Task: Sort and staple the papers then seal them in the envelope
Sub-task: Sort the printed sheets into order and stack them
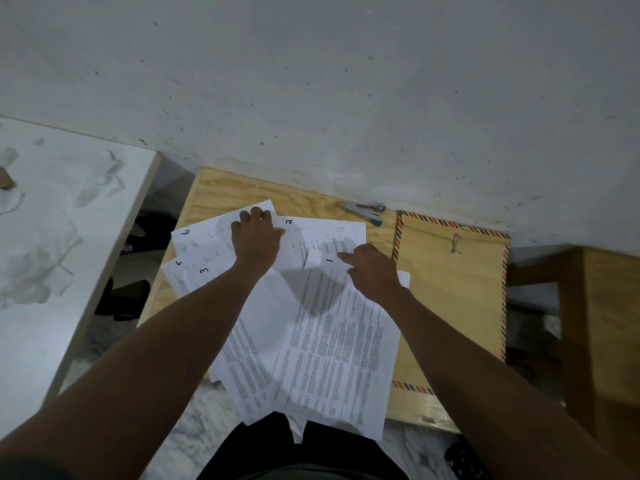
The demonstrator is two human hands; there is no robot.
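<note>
Several printed white sheets with handwritten numbers lie fanned over a small wooden table (211, 192). Sheet 1 (339, 344) is on top at the right, sheet 2 (308, 225) at the far middle, sheets 6 (201, 237) and 3 (204, 271) at the left. My left hand (255, 239) rests on the far sheets, its fingers curled over the top edge of a sheet. My right hand (372, 268) lies on the top of sheet 1, index finger stretched towards its number. A brown envelope (450, 299) with a striped border lies flat to the right. A stapler (363, 211) sits by the wall.
A grey wall runs right behind the table. A white marbled slab (62, 216) leans at the left, a wooden piece of furniture (606, 323) stands at the right. The sheets overhang the table's near edge above my lap.
</note>
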